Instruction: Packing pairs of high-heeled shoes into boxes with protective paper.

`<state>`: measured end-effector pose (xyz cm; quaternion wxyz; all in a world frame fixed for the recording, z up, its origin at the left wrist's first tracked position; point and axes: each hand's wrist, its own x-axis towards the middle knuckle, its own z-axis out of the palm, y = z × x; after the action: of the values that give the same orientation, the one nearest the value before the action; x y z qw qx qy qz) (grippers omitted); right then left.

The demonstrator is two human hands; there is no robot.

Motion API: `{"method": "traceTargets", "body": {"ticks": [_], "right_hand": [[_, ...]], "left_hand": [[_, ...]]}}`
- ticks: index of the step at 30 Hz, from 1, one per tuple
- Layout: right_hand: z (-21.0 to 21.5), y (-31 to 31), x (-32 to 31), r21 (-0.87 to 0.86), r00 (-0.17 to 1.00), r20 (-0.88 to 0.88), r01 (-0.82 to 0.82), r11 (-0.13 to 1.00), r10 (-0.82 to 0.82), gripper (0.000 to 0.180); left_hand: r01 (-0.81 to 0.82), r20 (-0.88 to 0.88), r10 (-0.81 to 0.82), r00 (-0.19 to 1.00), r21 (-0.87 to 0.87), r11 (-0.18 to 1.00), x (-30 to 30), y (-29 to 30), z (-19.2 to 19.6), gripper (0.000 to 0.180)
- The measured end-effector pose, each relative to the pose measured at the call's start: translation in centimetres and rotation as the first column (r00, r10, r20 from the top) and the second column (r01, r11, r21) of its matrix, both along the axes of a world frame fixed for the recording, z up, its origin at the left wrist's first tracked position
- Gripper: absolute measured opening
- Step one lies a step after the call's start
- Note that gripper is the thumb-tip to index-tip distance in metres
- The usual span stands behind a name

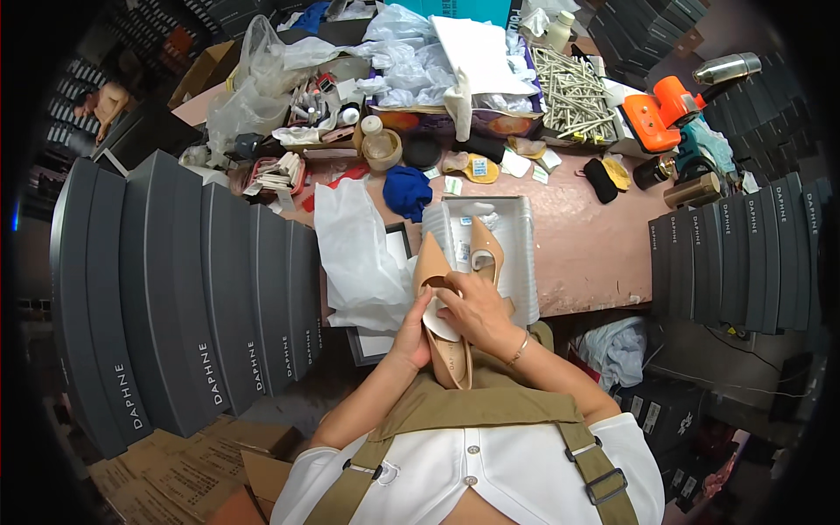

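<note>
Item held: one beige pointed-toe shoe (442,315), gripped in both hands just over the near edge of the pink worktable (586,254), toe pointing away from the person, heel end lowest above the olive apron (490,402).

Left hand (413,331): closed around the shoe's left side, thumb laid on the pale insole.

Right hand (472,311): closed over the shoe's opening from the right, fingers curled onto the upper; a thin bracelet (518,352) is worn at the wrist.

Immediately behind: an open grey shoebox (525,262) on the table, a second beige shoe (484,249) lying in it, touching or nearly touching the held one.

Left of the box: crumpled white tissue paper (359,254), partly over a flat dark-framed tray.

Further back: a blue cloth (407,191), a small round tan pot (382,149), a tray of metal rods (573,92), an orange power tool (661,109), clear plastic bags (262,79).

Flanking stock: dark grey shoeboxes stacked on edge, a large row at left (192,289), a smaller row at right (726,262). Flattened cardboard (184,464) lies at lower left.
</note>
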<state>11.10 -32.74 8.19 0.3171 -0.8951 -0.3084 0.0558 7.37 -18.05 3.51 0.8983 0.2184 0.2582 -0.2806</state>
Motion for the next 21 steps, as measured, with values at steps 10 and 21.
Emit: {"method": "traceTargets", "body": {"ticks": [10,21], "right_hand": [[-0.5,0.1,0.0,-0.059,0.997,0.062,-0.041,0.997,0.044,0.009],[-2.9,0.9,2.8,-0.119,0.941,0.169,-0.276,0.954,0.293,0.009]], "left_hand": [[-0.052,0.022,0.052,0.998,-0.012,0.999,0.2,0.2,1.4,0.061],[-0.097,-0.032,0.096,0.995,-0.031,0.995,0.1,0.2,-0.7,0.058]]}}
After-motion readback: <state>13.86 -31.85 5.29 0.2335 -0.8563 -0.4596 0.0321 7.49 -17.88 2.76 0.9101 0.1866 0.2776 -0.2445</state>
